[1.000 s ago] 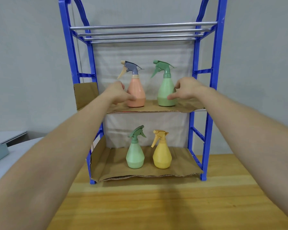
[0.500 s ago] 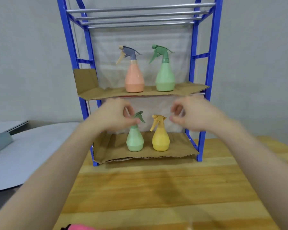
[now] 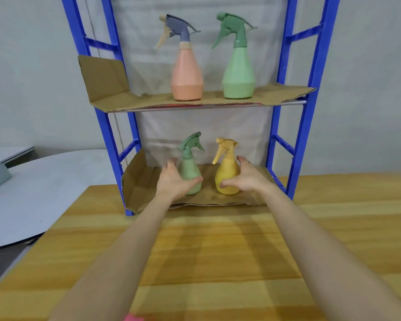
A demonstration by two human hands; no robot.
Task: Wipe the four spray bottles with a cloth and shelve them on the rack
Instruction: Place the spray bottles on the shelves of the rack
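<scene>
Blue rack [image 3: 310, 72], peach bottle [image 3: 187, 77], yellow bottle [image 3: 226, 174], two green.

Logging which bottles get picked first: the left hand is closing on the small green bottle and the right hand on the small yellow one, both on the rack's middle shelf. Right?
Not quite: the head view shows the left hand at the small green bottle and the right hand at the small yellow bottle, but both stand on the bottom shelf of the rack, not the middle one.

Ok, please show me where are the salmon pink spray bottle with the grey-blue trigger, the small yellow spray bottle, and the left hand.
salmon pink spray bottle [image 3: 187, 79]: head view, middle of its body.
small yellow spray bottle [image 3: 227, 172]: head view, upper body.
left hand [image 3: 174, 181]: head view, back of the hand.
</scene>
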